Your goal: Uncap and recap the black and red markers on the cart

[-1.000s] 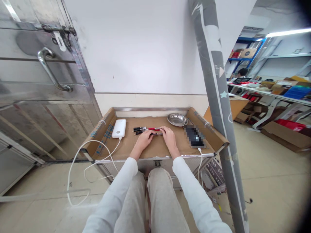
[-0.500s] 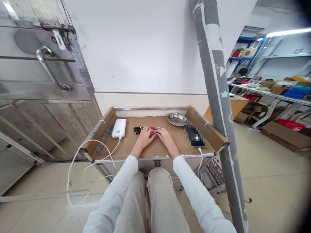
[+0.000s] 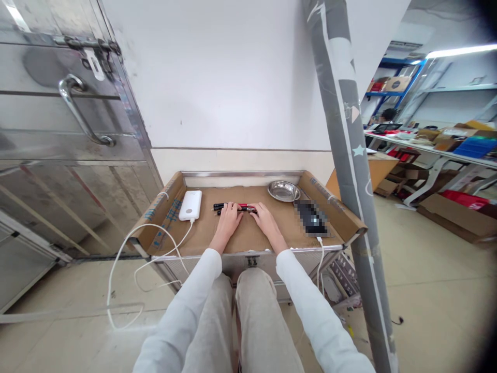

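A small bundle of black and red pens (image 3: 246,209) lies sideways on the cardboard-lined tabletop (image 3: 248,235). My left hand (image 3: 229,220) grips the pens left of their middle, fingers bent over them, with dark pen ends showing past it. At their right end, my right hand (image 3: 264,216) has its fingers closed on the pens. Both hands rest low on the cardboard, and the fingers hide parts of the pens, so their exact number is unclear.
Left of the hands lies a white power bank (image 3: 190,205) with a white cable. A round metal dish (image 3: 283,190) and a blurred dark phone (image 3: 311,218), with a cable plugged in, are to the right. A grey wrapped pole (image 3: 345,129) leans beside the table.
My fingers have shifted on the pens; the hands sit slightly farther apart at the fingertips, and more of the pens shows between them. The pens look more closely lined up.
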### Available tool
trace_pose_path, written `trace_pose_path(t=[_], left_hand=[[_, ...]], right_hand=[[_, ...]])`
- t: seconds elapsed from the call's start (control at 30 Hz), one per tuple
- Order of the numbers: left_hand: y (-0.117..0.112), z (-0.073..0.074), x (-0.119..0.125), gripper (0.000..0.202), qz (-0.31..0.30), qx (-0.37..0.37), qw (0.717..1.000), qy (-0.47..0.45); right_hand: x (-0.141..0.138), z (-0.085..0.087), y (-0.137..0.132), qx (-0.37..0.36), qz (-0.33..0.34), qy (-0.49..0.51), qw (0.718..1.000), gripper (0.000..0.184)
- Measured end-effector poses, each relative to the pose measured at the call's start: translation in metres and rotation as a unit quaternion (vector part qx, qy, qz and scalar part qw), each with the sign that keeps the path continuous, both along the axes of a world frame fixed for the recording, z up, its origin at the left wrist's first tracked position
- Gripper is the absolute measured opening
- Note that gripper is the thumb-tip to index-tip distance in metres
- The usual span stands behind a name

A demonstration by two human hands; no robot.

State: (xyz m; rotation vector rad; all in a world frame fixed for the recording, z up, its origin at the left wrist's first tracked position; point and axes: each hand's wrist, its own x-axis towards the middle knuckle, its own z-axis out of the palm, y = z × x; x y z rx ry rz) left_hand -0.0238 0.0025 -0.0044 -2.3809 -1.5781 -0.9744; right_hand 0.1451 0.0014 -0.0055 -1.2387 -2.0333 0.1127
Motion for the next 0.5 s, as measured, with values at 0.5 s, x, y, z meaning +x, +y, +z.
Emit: trace_pose_path(t=[0.5], left_hand=[[0.003,-0.0065,-0.0003,0.012,-0.021,0.005,0.999,0.029]], right_hand=[[0.0006,0.0013,-0.0033,-0.009,-0.047,-0.014,0.999,0.028]])
